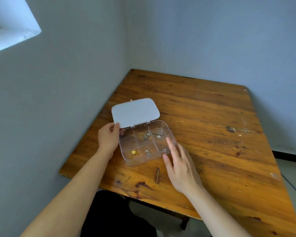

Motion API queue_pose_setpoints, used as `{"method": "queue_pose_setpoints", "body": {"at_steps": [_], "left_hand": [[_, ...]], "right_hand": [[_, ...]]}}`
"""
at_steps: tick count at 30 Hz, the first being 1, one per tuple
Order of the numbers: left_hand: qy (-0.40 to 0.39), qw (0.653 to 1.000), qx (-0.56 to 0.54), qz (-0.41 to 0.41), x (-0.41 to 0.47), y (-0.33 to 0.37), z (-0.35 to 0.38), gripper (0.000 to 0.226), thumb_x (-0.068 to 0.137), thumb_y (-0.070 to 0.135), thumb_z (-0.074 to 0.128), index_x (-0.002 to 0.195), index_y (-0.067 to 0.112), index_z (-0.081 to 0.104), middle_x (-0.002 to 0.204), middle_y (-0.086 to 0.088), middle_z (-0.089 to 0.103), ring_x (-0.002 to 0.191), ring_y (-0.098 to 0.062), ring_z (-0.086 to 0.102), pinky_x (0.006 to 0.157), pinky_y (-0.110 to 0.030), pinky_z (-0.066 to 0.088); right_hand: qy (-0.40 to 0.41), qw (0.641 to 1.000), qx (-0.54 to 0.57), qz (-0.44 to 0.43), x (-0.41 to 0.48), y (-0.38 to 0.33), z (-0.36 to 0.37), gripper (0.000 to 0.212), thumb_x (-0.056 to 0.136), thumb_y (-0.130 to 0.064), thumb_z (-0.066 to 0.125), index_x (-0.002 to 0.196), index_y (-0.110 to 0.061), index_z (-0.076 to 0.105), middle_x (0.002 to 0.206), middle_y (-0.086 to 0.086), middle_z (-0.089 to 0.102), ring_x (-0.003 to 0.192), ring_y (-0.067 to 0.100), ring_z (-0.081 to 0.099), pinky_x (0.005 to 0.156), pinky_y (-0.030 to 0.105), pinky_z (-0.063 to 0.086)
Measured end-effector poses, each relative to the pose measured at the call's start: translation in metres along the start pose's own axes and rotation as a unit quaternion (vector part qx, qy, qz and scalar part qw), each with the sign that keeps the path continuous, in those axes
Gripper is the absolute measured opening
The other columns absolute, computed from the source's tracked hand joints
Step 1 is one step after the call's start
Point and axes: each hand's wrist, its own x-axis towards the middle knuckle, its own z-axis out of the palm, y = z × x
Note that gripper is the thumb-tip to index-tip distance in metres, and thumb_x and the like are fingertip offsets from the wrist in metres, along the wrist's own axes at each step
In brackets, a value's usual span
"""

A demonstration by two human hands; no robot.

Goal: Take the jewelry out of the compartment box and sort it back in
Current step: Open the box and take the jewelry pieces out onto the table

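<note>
A clear plastic compartment box [126, 142] lies on the wooden table [203, 120], its white lid [135, 112] tilted open at the back. My left hand [108, 137] grips the box's left rear corner at the lid. A gold pendant [134, 152] sits in the front left compartment, a small silver piece [148, 152] in the front middle, another silver piece [163, 148] in the front right. Silver chains [146, 136] and rings [159, 134] fill the two back compartments on the right. My right hand [179, 165] hovers with fingers spread at the box's right front corner.
The table stands in a corner between two pale walls, the left wall close to the box. A dark gouge [157, 175] marks the wood just in front of the box. A window ledge [12, 24] is at the upper left. Black clothing [113, 216] shows below the table's near edge.
</note>
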Motion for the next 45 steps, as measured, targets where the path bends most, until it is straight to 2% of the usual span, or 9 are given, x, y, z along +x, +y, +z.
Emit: {"method": "queue_pose_setpoints", "body": {"at_steps": [6, 11, 15, 19, 22, 29, 36, 41, 45], "left_hand": [[-0.009, 0.999, 0.005, -0.047, 0.008, -0.001, -0.001, 0.024, 0.099, 0.027, 0.054, 0.11, 0.014, 0.071, 0.084, 0.004, 0.074, 0.075, -0.006, 0.07, 0.059, -0.019, 0.048], [-0.034, 0.998, 0.052, -0.02, 0.0, 0.0, -0.012, 0.041, 0.097, 0.034, 0.059, 0.134, 0.017, 0.053, 0.102, 0.004, 0.069, 0.089, -0.012, 0.068, 0.07, -0.028, 0.055], [-0.018, 0.978, 0.151, 0.139, -0.021, -0.001, -0.024, 0.045, 0.09, 0.035, 0.069, 0.129, 0.02, 0.055, 0.114, 0.006, 0.06, 0.098, -0.01, 0.06, 0.078, -0.028, 0.051], [-0.049, 0.903, 0.293, 0.31, -0.038, 0.002, -0.03, 0.032, 0.087, 0.027, 0.071, 0.118, 0.02, 0.065, 0.115, 0.005, 0.058, 0.107, -0.013, 0.052, 0.078, -0.028, 0.048], [-0.102, 0.867, 0.316, 0.373, -0.039, 0.014, -0.022, 0.021, 0.087, 0.019, 0.07, 0.108, 0.019, 0.071, 0.105, 0.004, 0.066, 0.1, -0.015, 0.056, 0.075, -0.03, 0.052], [-0.211, 0.793, 0.458, 0.343, -0.017, 0.049, 0.018, 0.023, 0.095, 0.03, 0.059, 0.112, 0.022, 0.072, 0.11, -0.001, 0.072, 0.101, -0.02, 0.064, 0.081, -0.037, 0.056], [-0.176, 0.679, 0.619, 0.353, -0.028, 0.042, 0.038, 0.024, 0.1, 0.028, 0.053, 0.12, 0.022, 0.066, 0.114, -0.006, 0.063, 0.107, -0.027, 0.06, 0.079, -0.04, 0.053], [-0.164, 0.687, 0.628, 0.326, -0.025, 0.038, 0.043, 0.023, 0.099, 0.024, 0.058, 0.12, 0.024, 0.069, 0.109, -0.004, 0.064, 0.101, -0.024, 0.063, 0.08, -0.041, 0.059], [-0.154, 0.702, 0.619, 0.316, -0.024, 0.036, 0.046, 0.021, 0.098, 0.021, 0.058, 0.114, 0.023, 0.072, 0.101, -0.003, 0.067, 0.093, -0.023, 0.065, 0.075, -0.041, 0.06]], "right_hand": [[-0.011, 1.0, -0.004, 0.009, 0.001, -0.002, -0.001, 0.062, 0.1, -0.065, 0.014, 0.156, -0.046, -0.005, 0.161, 0.004, 0.033, 0.145, 0.024, 0.035, 0.108, 0.035, 0.036], [-0.019, 1.0, 0.003, 0.02, 0.0, -0.004, -0.003, 0.061, 0.1, -0.064, 0.017, 0.155, -0.049, -0.004, 0.161, 0.003, 0.031, 0.146, 0.024, 0.034, 0.108, 0.038, 0.04], [-0.016, 0.999, 0.016, 0.031, -0.001, -0.006, -0.006, 0.058, 0.103, -0.054, 0.026, 0.155, -0.047, 0.003, 0.161, 0.004, 0.03, 0.144, 0.022, 0.036, 0.106, 0.037, 0.041], [-0.003, 0.998, 0.048, 0.032, -0.002, -0.009, -0.009, 0.057, 0.105, -0.031, 0.041, 0.157, -0.036, 0.017, 0.165, -0.002, 0.018, 0.142, 0.016, 0.037, 0.101, 0.02, 0.034], [0.002, 0.993, 0.108, 0.044, 0.007, -0.009, -0.02, 0.05, 0.106, -0.028, 0.041, 0.155, -0.033, 0.028, 0.163, -0.009, 0.022, 0.141, 0.008, 0.033, 0.106, 0.025, 0.034], [-0.048, 0.998, -0.03, 0.008, 0.08, -0.028, -0.057, 0.033, 0.104, -0.039, 0.044, 0.126, -0.029, 0.067, 0.131, -0.006, 0.059, 0.114, 0.017, 0.058, 0.081, 0.029, 0.047], [-0.148, 0.966, -0.212, 0.024, 0.131, -0.058, -0.059, 0.034, 0.089, -0.034, 0.072, 0.123, -0.026, 0.07, 0.116, 0.002, 0.058, 0.095, 0.025, 0.063, 0.064, 0.032, 0.045], [-0.215, 0.936, -0.28, 0.001, 0.139, -0.071, -0.051, 0.012, 0.088, -0.002, 0.065, 0.083, -0.013, 0.063, 0.075, 0.003, 0.055, 0.078, 0.028, 0.06, 0.061, 0.034, 0.041], [-0.222, 0.933, -0.284, 0.021, 0.149, -0.076, -0.05, 0.017, 0.087, 0.003, 0.061, 0.09, -0.014, 0.059, 0.084, 0.007, 0.052, 0.076, 0.029, 0.052, 0.065, 0.035, 0.042]]}}
